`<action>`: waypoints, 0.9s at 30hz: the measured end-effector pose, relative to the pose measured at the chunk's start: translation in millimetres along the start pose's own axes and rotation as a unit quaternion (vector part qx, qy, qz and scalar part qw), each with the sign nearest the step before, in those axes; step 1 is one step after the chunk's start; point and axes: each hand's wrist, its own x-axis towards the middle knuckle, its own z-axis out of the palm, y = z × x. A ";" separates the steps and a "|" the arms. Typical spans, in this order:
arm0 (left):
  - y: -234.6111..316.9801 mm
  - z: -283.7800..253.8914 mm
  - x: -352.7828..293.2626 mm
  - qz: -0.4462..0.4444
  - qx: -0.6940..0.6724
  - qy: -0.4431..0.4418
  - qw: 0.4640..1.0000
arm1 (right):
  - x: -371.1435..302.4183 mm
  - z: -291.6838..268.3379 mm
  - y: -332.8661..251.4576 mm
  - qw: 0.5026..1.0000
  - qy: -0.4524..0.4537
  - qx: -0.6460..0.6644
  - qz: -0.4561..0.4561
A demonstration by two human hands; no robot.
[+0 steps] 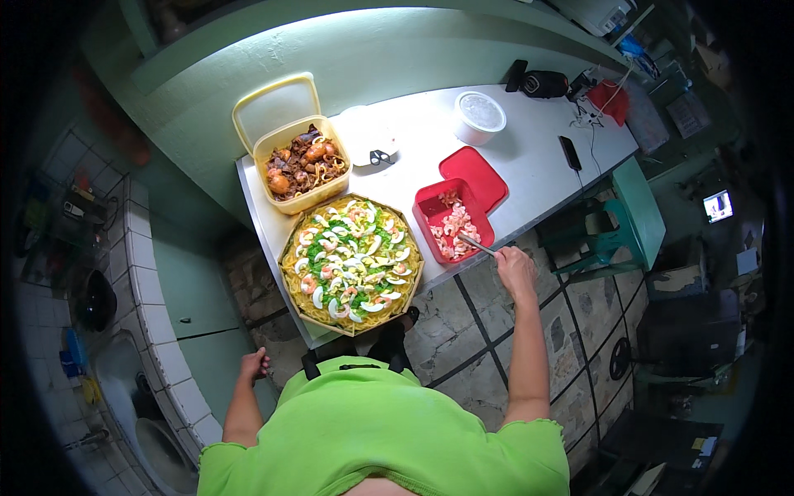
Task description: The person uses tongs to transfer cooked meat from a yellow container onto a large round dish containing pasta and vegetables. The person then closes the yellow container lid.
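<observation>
My right hand (517, 271) grips the handle of a slim metal utensil (476, 243); its head is down among the shrimp, so I cannot tell spoon from fork. The peeled pink shrimp (457, 221) lie in a red plastic container (423, 207) at the table's near edge. Left of it sits a big octagonal tray (289, 309) of yellow noodles (314, 307), topped with shrimp, egg slices and chopped greens. My left hand (255, 364) hangs beside my body, fingers curled in with nothing visible in them, apart from the tray.
A yellow tub (266, 150) of dark stewed meat, lid (275, 109) raised, stands behind the tray. Scissors (380, 157), a red lid (475, 175), a round white tub (480, 116), a phone (570, 153) and a black speaker (545, 84) share the white table. A green chair (610, 236) stands right.
</observation>
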 end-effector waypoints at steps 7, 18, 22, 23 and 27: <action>0.6 0.3 -7.8 -0.006 0.013 0.009 1.000 | 17.6 13.0 -15.0 0.999 -0.025 -0.043 -0.003; -8.1 2.5 -14.6 -0.007 -0.022 0.005 1.000 | -32.6 -7.6 -63.4 0.964 0.046 0.240 -0.100; -1.2 7.6 -10.9 0.004 -0.020 -0.008 1.000 | -45.9 18.5 -105.2 0.963 0.003 0.247 -0.112; 1.3 7.6 -10.4 0.005 -0.018 -0.005 1.000 | -47.7 23.3 -110.6 0.965 -0.001 0.236 -0.112; 4.9 4.8 -10.4 0.023 -0.030 -0.002 0.999 | -52.3 33.9 -114.1 0.978 -0.010 0.180 -0.107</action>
